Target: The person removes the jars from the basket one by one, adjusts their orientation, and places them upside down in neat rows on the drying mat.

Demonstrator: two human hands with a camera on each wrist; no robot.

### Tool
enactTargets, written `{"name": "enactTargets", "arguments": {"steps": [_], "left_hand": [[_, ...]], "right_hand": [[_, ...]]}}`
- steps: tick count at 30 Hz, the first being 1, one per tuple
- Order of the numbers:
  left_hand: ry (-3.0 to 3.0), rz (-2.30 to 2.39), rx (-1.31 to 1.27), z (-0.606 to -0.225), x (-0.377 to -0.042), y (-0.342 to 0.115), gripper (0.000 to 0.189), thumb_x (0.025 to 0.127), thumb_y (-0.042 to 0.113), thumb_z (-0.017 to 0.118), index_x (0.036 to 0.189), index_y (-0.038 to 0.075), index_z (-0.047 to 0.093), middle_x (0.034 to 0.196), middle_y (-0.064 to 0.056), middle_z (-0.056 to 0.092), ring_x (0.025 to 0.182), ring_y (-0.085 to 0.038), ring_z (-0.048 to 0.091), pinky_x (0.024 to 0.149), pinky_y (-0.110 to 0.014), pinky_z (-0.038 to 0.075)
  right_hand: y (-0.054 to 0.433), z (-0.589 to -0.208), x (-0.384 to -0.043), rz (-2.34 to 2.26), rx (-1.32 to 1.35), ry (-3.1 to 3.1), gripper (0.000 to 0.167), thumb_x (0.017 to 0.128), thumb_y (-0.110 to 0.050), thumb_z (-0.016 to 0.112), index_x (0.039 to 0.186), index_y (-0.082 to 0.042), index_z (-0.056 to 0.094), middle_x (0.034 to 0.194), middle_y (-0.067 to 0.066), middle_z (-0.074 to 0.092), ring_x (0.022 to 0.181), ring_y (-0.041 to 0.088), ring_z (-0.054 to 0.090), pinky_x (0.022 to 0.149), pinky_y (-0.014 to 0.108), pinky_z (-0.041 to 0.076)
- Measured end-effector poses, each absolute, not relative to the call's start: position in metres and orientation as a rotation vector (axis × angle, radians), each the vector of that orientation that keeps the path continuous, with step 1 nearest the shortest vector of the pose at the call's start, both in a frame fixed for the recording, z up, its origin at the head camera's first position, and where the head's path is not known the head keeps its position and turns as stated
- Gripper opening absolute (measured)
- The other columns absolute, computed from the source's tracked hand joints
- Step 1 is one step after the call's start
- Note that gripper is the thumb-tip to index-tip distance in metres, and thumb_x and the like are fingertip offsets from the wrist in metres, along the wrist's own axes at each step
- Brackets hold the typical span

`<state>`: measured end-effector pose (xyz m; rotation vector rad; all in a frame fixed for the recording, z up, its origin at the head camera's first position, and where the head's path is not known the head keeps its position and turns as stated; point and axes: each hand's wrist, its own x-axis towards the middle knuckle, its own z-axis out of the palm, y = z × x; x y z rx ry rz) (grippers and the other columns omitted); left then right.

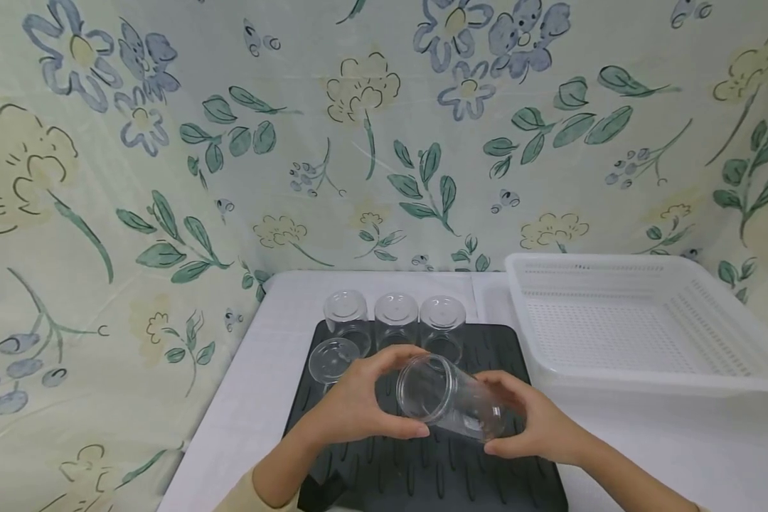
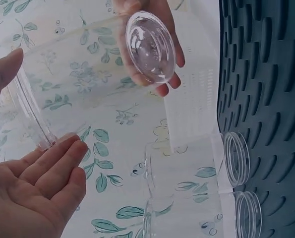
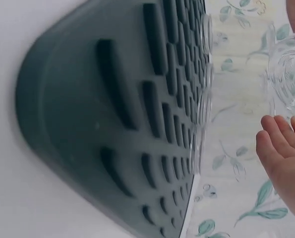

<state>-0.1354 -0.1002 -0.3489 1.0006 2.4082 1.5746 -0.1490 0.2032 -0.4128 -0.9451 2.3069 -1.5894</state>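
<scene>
Both hands hold a clear jar point(image 1: 476, 412) between them, tilted on its side above a dark ridged mat point(image 1: 422, 483). My left hand point(image 1: 358, 402) has thumb and fingers spread around the open mouth end. At the base end, my right hand point(image 1: 537, 423) grips with the thumb below and the fingers behind. The left wrist view shows the round jar base point(image 2: 151, 47) against the right palm. Behind the hands, three clear jars point(image 1: 397, 323) stand upside down in a row on the mat. Another upturned jar point(image 1: 334, 359) sits in front of the leftmost, partly hidden by my left hand.
A white perforated plastic basket point(image 1: 621, 260) stands to the right of the mat on a white-covered table point(image 1: 256, 398). Floral fabric point(image 1: 384, 142) hangs behind the table and along its left side.
</scene>
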Motion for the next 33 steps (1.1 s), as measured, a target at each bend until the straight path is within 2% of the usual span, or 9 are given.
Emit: {"name": "enactTargets", "arguments": {"steps": [3,6,12,21,27,33], "left_hand": [[2.411,1.565,0.958,-0.352,-0.134,-0.101,0.074,0.076,0.028,0.085,0.140,0.025,0.048,0.136,0.016,0.053,0.127,-0.013,0.049,0.105,-0.054,0.037],[2.421,1.549,0.926,-0.355,-0.133,-0.101,0.073,0.076,0.029,0.085,0.139,0.026,0.048,0.136,0.016,0.054,0.127,-0.011,0.049,0.106,-0.052,0.037],[2.439,1.511,0.856,-0.364,-0.132,-0.096,0.072,0.078,0.035,0.083,0.140,0.025,0.048,0.135,0.011,0.055,0.127,-0.011,0.049,0.105,-0.050,0.038],[2.363,1.508,0.816,-0.384,-0.134,-0.089,0.066,0.081,0.037,0.079,0.138,0.023,0.050,0.134,0.011,0.056,0.129,-0.014,0.048,0.105,-0.055,0.037],[2.366,1.475,0.825,-0.393,-0.135,-0.084,0.062,0.080,0.037,0.080,0.135,0.024,0.053,0.129,0.011,0.058,0.128,-0.014,0.049,0.105,-0.047,0.039],[2.380,1.424,0.791,-0.401,-0.135,-0.079,0.063,0.078,0.040,0.080,0.134,0.027,0.053,0.124,0.017,0.059,0.124,-0.012,0.052,0.101,-0.041,0.043]], "right_hand": [[0.214,-0.406,-0.148,-1.634,-0.981,2.249,0.068,0.078,0.000,0.076,0.137,0.001,0.042,0.130,0.016,0.053,0.117,0.010,0.056,0.091,0.026,0.047],[0.222,-0.399,-0.148,-1.688,-1.057,2.190,0.066,0.079,0.006,0.072,0.137,0.001,0.040,0.130,0.013,0.056,0.116,0.014,0.058,0.090,0.028,0.049],[0.232,-0.383,-0.147,-1.719,-1.204,2.209,0.069,0.078,0.015,0.069,0.139,0.006,0.039,0.133,0.011,0.055,0.121,0.015,0.056,0.097,0.022,0.044],[0.240,-0.360,-0.147,-1.641,-1.198,2.391,0.071,0.074,0.014,0.074,0.137,-0.001,0.046,0.133,0.010,0.056,0.117,0.012,0.056,0.096,0.019,0.044],[0.236,-0.349,-0.146,-1.605,-1.212,2.452,0.069,0.075,0.011,0.075,0.136,-0.004,0.049,0.134,0.006,0.056,0.119,0.010,0.055,0.096,0.019,0.044],[0.228,-0.345,-0.146,-1.679,-1.272,2.410,0.067,0.074,0.016,0.072,0.136,0.003,0.048,0.134,0.008,0.056,0.120,0.011,0.055,0.098,0.019,0.043]]}}
